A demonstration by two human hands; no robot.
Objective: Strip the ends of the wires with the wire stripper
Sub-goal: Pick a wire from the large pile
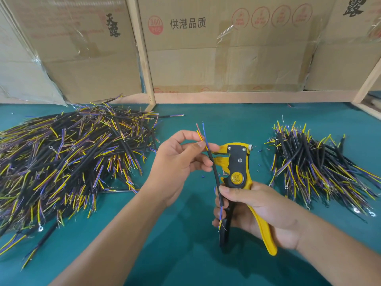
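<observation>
We're partway, we guess — big pile (pixel 68 159) left, small pile (pixel 313 168) right. Left hand (pixel 177 162) pinches one wire (pixel 216 176); right hand (pixel 259 213) grips the stripper (pixel 239 168) & wire.

Wire piles (pixel 68 159) and (pixel 315 168) flank the stripper (pixel 239 172); cardboard boxes (pixel 226 48) apparently stand behind.

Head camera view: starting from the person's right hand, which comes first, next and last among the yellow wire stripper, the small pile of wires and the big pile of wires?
Measured from the right hand:
1. Yellow wire stripper: gripped in that hand itself.
2. Small pile of wires: on the green mat to its right, slightly farther back.
3. Big pile of wires: far across the mat on the left, beyond the left hand.
</observation>
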